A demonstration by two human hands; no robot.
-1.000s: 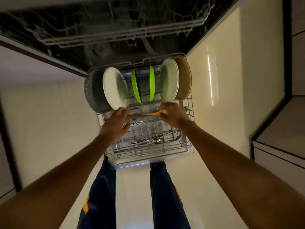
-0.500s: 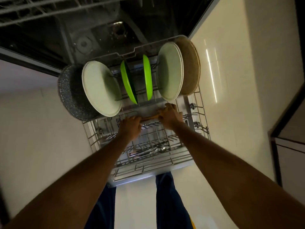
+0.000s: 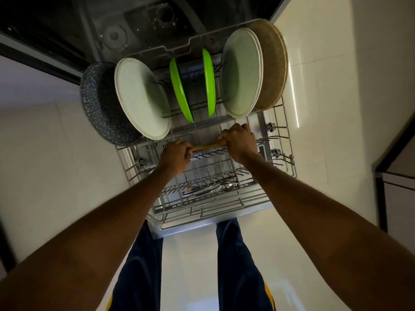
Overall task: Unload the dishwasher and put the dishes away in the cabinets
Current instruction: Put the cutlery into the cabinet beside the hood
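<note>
Head view: a wooden utensil is gripped at both ends, left hand and right hand w/ fingers curled round it, above the pulled-out lower rack. Beyond the fingers, plates are stood on edge: dark speckled pan, pale plates, two green plates, tan plates. Nearer than the fingers, cutlery is laid flat in the rack. Glossy cream floor tiles are seen either side; dark dishwasher interior at top.

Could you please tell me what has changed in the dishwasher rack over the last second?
Only the view has shifted closer. Both the left hand and right hand still grip the wooden utensil over the rack; plates and cutlery stay put.
</note>
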